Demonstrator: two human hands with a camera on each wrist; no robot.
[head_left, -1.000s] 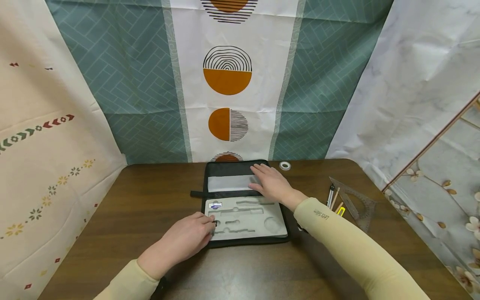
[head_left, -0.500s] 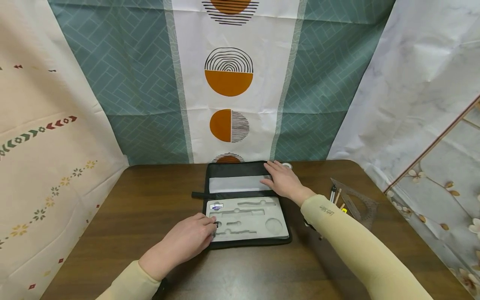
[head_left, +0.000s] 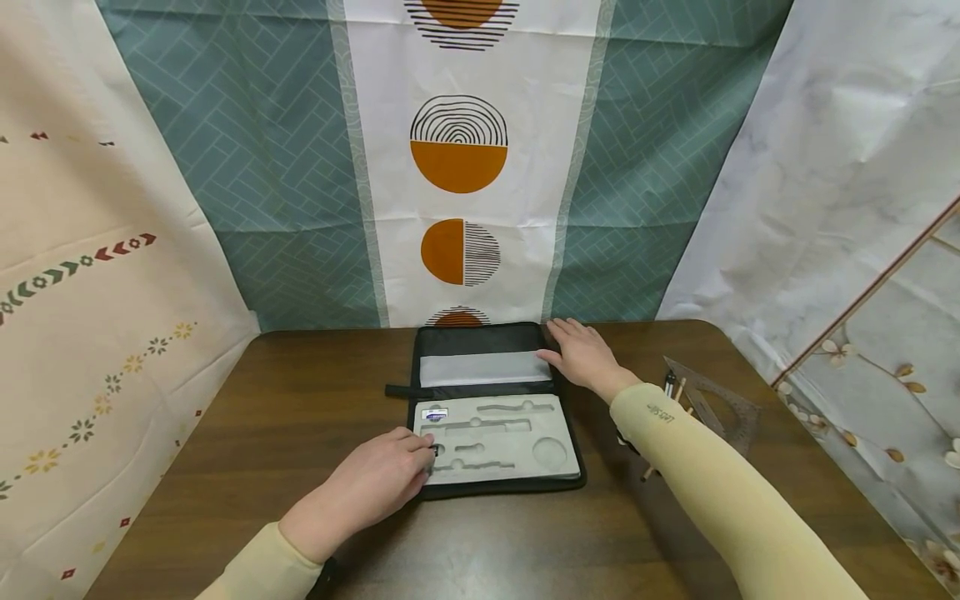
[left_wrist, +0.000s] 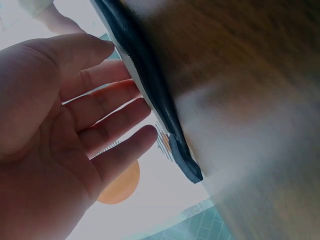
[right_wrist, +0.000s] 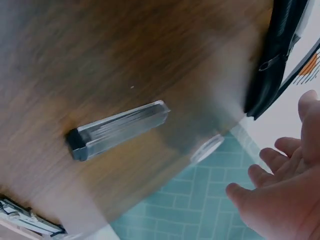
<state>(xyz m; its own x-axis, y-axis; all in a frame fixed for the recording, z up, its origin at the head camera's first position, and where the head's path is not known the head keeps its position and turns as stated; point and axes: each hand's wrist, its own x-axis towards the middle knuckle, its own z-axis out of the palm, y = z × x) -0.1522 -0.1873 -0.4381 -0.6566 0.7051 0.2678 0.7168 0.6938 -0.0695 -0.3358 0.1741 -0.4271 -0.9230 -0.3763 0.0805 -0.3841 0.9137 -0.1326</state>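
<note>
A black zip case (head_left: 480, 337) lies unfolded on the table, with a grey-white moulded tray (head_left: 487, 442) in its near half and a pale pocket (head_left: 483, 368) in its far half. My left hand (head_left: 371, 479) rests at the tray's left edge, its fingers extended against the rim in the left wrist view. A small dark piece (head_left: 435, 450) shows beside its fingertips; whether they touch it, I cannot tell. My right hand (head_left: 587, 357) is spread beside the case's far right corner, holding nothing. Tray recesses are bare apart from a small blue-and-white label (head_left: 435, 414).
A clear set square (head_left: 720, 404) and several pencils or pens (head_left: 678, 387) lie at the right, partly behind the right sleeve. In the right wrist view, a clear black-capped box (right_wrist: 122, 130) and a white ring-shaped roll (right_wrist: 207, 148) lie on the table. Patterned cloths hang around.
My right hand has moved right, from over the case's pocket to beside its far right corner, now covering the white roll in the head view. My left hand has stayed at the tray.
</note>
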